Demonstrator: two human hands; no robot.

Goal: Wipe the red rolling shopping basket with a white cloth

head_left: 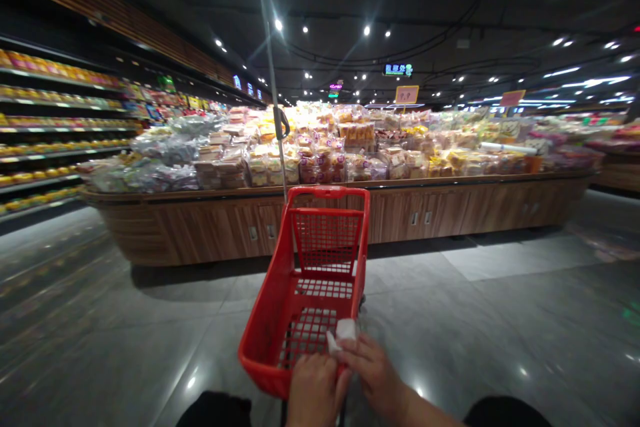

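Note:
A red plastic shopping cart (273,320) stands in front of me, its grid-walled basket holding nothing that I can see. My left hand (314,383) is closed over the near right part of the cart's rim, fingers curled. Beside it, touching it, my right hand (369,367) has its fingers closed on a crumpled white tissue (346,329), which sticks up over the near right corner of the basket. A thin pole (273,73) with a black clip rises at the cart's far left corner.
Beyond the cart runs a long wooden display counter (200,230) heaped with bagged bread and packaged goods (320,160). Stocked shelves (55,107) line the left side. A price sign (407,95) stands above the goods. The grey tiled floor (475,340) shows on both sides.

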